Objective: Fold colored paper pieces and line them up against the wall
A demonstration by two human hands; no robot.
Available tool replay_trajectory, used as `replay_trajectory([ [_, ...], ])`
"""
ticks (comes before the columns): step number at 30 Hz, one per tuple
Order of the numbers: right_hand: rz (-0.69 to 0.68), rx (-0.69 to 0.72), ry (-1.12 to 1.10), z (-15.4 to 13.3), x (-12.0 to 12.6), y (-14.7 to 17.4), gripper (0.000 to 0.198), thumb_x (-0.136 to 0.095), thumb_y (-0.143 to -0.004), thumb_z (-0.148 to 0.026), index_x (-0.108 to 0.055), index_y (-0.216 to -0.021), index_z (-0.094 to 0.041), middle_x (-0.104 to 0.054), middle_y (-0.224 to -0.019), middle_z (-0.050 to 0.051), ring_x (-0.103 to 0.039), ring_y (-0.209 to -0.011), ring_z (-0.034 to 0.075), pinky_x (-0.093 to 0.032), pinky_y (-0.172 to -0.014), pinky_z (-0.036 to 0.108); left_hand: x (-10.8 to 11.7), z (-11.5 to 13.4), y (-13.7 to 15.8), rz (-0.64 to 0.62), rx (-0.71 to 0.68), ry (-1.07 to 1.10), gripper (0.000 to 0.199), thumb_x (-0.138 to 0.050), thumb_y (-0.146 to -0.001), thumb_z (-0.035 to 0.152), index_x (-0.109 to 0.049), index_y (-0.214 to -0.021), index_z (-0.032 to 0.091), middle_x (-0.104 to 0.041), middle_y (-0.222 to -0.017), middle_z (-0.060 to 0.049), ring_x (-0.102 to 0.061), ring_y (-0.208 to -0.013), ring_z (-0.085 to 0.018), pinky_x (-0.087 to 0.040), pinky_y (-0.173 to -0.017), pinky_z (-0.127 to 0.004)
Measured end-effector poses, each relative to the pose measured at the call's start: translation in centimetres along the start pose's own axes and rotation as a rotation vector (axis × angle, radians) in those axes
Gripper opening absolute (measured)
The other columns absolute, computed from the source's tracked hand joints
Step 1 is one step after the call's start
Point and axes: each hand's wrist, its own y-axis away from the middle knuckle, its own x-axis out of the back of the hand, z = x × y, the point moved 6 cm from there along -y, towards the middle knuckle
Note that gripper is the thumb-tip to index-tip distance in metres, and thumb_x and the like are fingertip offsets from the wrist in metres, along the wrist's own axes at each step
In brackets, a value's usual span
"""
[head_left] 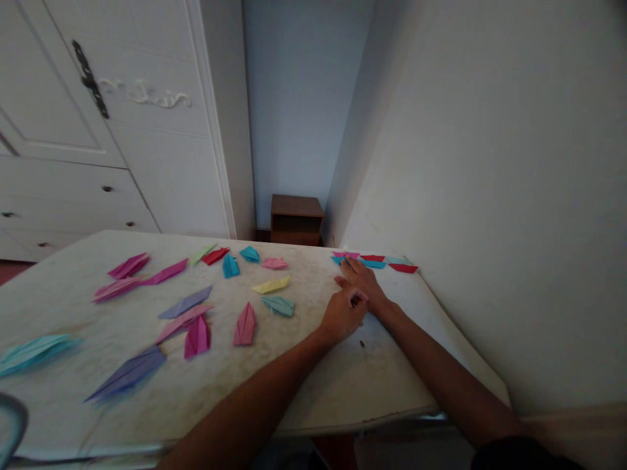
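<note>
My right hand [361,279] reaches to the far right part of the table, its fingers stretched out and their tips on a blue folded paper boat [336,260]. Just in front of it, my left hand [344,309] hovers with fingers loosely curled and no paper visible in them; the two hands overlap in view. Beside the right fingertips lies a row of paper boats: a pink one [347,254], another blue one [373,264], a red one [373,258], a pale blue one [396,260] and a second red one [403,268].
More folded papers are scattered leftward on the white table [294,365], among them a yellow piece [272,284], a pink piece [244,325] and a purple piece [130,374]. A white wardrobe [171,163], a brown nightstand [296,207] and a wall [480,183] surround it.
</note>
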Motion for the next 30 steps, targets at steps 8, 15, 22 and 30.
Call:
replay_trajectory([
  [8,0.264,0.042,-0.302,-0.3,3.8,0.7,0.038,-0.04,-0.096,-0.038,-0.067,-0.113,-0.018,-0.065,-0.121,0.013,-0.055,-0.118,0.029,-0.041,-0.103,0.046,0.2,0.3,0.1,-0.01,0.024,0.054,0.013,-0.051,-0.078,0.011,-0.061,-0.085,0.015,-0.06,-0.065,0.003,-0.053,-0.042,-0.007,-0.041,-0.043,-0.018],
  [15,0.315,0.064,-0.592,-2.3,6.7,2.1,0.046,-0.038,-0.098,-0.05,-0.06,-0.071,-0.02,-0.062,-0.066,0.003,-0.055,-0.061,0.018,-0.043,-0.061,0.029,4.3,1.5,2.0,0.112,-0.11,-0.365,0.018,-0.053,-0.078,0.012,-0.067,-0.089,0.016,-0.068,-0.075,-0.002,-0.064,-0.068,-0.015,-0.05,-0.067,-0.026],
  [22,0.161,0.248,-0.635,-7.9,6.9,3.0,0.045,-0.042,-0.097,-0.045,-0.042,-0.059,-0.021,-0.048,-0.057,-0.002,-0.044,-0.054,0.013,-0.032,-0.054,0.027,9.6,3.9,8.4,0.087,-0.307,-0.901,0.023,-0.048,-0.087,0.012,-0.066,-0.1,0.017,-0.069,-0.097,-0.007,-0.064,-0.09,-0.02,-0.05,-0.083,-0.032],
  [30,0.055,0.473,-0.655,-12.2,6.2,4.7,0.043,-0.04,-0.099,-0.042,-0.046,-0.063,-0.02,-0.051,-0.061,-0.001,-0.046,-0.055,0.012,-0.034,-0.056,0.025,17.3,4.2,15.5,0.147,-0.278,-1.254,0.019,-0.047,-0.092,0.016,-0.065,-0.099,0.016,-0.068,-0.091,-0.008,-0.063,-0.087,-0.022,-0.051,-0.082,-0.037],
])
